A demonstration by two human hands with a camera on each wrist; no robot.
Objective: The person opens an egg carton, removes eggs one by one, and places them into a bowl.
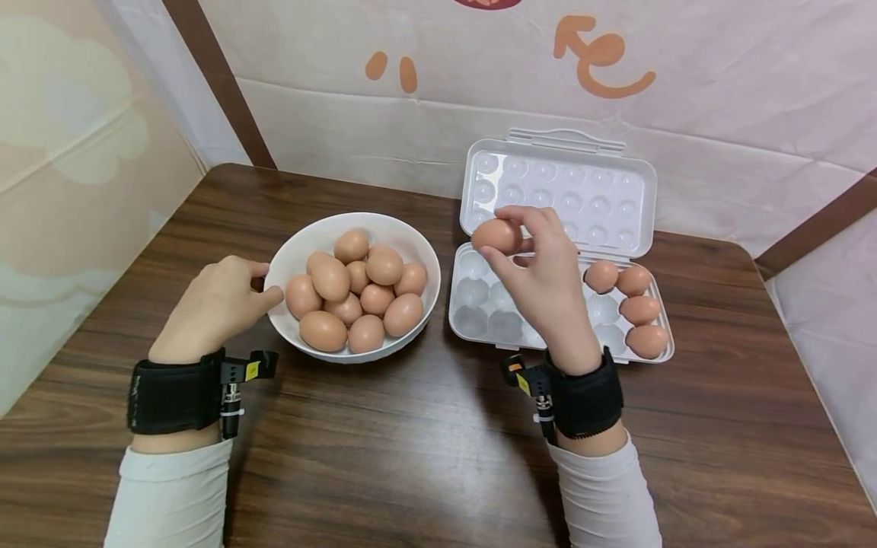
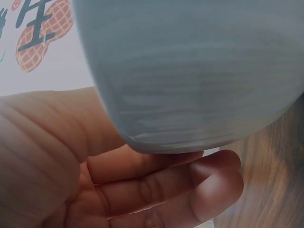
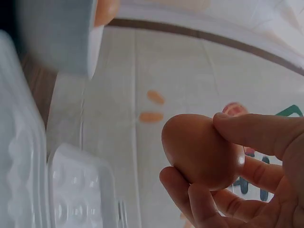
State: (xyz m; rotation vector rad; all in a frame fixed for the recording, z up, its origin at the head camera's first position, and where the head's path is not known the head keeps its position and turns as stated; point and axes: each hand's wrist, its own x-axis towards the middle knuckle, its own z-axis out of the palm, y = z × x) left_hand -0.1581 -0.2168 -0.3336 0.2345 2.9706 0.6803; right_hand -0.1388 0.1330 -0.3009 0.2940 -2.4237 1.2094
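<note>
The egg (image 1: 496, 235) is smooth, brown and oval, pinched in the right hand's (image 1: 548, 285) fingertips above the carton's (image 1: 479, 323) far-left cups. The left hand (image 1: 212, 304) cups the bowl's (image 1: 411, 242) side (fingers curled under its wall). 4 eggs (image 1: 633, 308) fill the carton's right end; the hand hides its middle. Glossy white bowl, clear dimpled plastic carton, dark wood-grain worktop (image 1: 411, 449)

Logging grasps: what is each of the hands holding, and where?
Right hand pinches a brown egg by its sides in its fingertips. Left hand grips the white bowl at its outer wall.
</note>
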